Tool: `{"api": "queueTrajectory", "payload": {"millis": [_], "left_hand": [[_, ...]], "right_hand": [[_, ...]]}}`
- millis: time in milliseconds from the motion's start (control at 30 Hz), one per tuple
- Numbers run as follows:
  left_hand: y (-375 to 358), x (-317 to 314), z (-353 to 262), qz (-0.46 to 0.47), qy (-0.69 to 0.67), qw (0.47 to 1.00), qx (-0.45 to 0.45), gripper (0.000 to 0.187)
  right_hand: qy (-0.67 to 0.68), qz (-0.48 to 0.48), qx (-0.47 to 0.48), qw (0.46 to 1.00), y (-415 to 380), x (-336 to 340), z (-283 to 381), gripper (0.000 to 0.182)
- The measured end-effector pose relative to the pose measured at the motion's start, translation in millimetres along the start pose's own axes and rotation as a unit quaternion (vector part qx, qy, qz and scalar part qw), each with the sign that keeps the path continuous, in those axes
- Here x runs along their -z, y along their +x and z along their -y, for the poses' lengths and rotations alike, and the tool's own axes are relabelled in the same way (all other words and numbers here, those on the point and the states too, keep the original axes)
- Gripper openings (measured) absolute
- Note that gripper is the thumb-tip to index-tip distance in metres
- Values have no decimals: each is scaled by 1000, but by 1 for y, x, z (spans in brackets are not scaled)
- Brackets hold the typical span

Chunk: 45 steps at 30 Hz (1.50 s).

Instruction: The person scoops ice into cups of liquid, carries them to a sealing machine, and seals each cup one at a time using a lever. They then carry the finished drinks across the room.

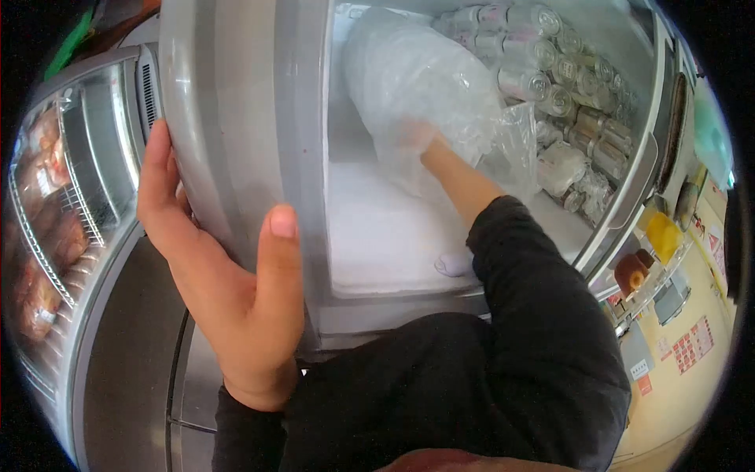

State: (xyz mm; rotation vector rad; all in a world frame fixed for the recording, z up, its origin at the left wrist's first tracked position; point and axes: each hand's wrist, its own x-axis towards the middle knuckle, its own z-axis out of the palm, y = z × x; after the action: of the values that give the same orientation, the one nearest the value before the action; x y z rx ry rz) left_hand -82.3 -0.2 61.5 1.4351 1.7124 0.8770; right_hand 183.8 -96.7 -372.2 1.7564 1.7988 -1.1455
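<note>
My left hand [228, 275] is at the thick grey edge [236, 118] of a freezer. Its fingers curl round the outer side and the thumb points up along the near face. My right hand [417, 138] reaches into the white interior [377, 236] and meets a large clear plastic bag [425, 71]. Plastic and motion blur hide its fingers. The bag is bulky and crumpled, with a loose flap [515, 145] to the right of my wrist. A small pale item [454, 264] lies on the freezer floor beside my right sleeve.
Several drink cans [531, 55] are stacked along the right inside the freezer, with crumpled plastic-wrapped items [562, 167] below them. A glass-fronted display case [94, 149] with packed meat stands at the left. Papers [692, 346] hang on the wall at right.
</note>
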Motion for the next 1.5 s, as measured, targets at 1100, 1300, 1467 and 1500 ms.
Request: {"api": "queueTrajectory", "payload": {"millis": [1100,1300,1467,1500], "left_hand": [[-48,-135,-123,99,118,941,-300,65],[-59,-138,-117,97,147,941,-290,62],[-40,-68,-65,0,252,930,-266,62],[-37,-52,-54,-25,272,927,-258,63]], "right_hand": [[459,-176,-145,858,-577,391,-74,21],[273,-162,-325,891,-591,381,-188,10],[28,-85,-420,903,-566,395,-178,13],[-40,-75,-433,898,-565,403,-168,14]]}}
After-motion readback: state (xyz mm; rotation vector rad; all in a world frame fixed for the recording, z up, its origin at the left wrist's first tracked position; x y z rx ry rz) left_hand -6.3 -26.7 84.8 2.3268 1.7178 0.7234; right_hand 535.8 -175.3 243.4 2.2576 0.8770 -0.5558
